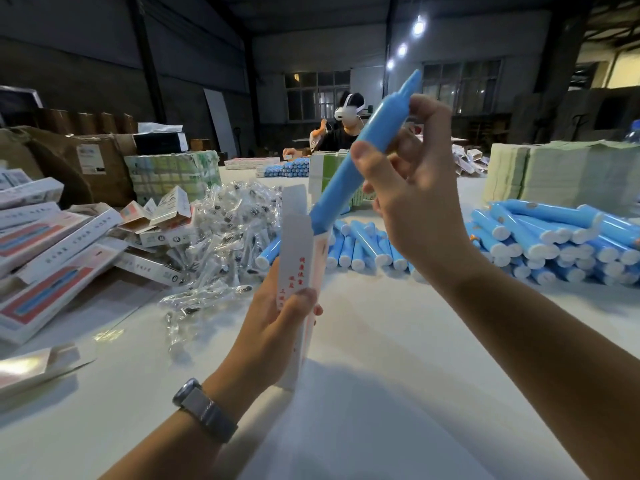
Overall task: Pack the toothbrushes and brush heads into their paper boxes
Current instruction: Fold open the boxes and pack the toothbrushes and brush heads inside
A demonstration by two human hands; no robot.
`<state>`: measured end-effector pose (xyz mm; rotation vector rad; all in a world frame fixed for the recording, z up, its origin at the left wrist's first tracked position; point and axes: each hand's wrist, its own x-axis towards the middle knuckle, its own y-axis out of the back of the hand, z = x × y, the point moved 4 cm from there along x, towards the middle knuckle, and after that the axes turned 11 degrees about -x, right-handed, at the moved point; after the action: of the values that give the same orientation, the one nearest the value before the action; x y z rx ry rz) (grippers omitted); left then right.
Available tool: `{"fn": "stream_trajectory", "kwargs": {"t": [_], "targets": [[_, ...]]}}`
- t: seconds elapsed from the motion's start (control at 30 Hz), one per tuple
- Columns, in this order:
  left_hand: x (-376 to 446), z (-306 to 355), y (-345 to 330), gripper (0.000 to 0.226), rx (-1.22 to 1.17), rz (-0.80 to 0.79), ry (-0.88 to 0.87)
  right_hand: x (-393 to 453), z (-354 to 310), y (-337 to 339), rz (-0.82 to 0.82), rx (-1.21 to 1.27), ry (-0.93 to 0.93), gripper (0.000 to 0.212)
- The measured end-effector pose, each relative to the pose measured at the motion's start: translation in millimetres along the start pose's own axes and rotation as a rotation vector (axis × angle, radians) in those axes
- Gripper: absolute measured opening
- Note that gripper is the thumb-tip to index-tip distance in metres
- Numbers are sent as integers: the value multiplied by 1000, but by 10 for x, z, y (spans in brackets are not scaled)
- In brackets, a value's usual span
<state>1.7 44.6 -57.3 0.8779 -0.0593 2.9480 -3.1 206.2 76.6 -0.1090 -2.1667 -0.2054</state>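
A dim warehouse hall: dark walls, steel columns (147,53), gridded windows (317,95) on the far wall, three bright ceiling lamps (418,27), and a long white worktop (363,393) below.

The dim hall is lit by a row of glaring white ceiling lamps (418,27), soft shadows are cast on the glossy white bench (363,341), and straight lines are bowed and blurred toward the wide-angle edges.

Single head cam, wide-angle, looks forward and down over white table (363,358); hands close, centre frame; hall windows (317,95) at 12 o'clock.
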Motion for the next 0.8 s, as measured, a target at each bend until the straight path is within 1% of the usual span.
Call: {"fn": "stream_trajectory", "kwargs": {"t": [0.1,0.2,0.27,0.33,0.4,0.47,0.57,0.63,0.73,0.8], "targets": [[2,-3,3,44,19,-9,-5,45,-15,25,-66,-66,-20,33],[-9,38,-40,35,67,-84,-70,27,-56,-16,-179,-235,65,36],[-4,49,-29,34,57,-73,-78,-24,-33,-74,-218,-283,98,38],[8,41,3,34,42,-49,-69,-76,45,-138,-262,-323,74,38],[12,39,17,35,37,-44,-64,-120,140,-195,-287,-382,54,27],[22,40,27,35,37,-29,-68,-145,213,-226,-268,-417,58,17],[39,52,41,35,55,-6,-79,-172,278,-277,-257,-397,74,18],[63,67,62,37,62,28,-74,-198,315,-331,-271,-320,54,9],[95,116,154,37,51,125,-99,-246,394,-471,-311,-167,-2,9],[127,119,254,35,41,191,-117,-255,451,-604,-358,-107,-30,12]]}}
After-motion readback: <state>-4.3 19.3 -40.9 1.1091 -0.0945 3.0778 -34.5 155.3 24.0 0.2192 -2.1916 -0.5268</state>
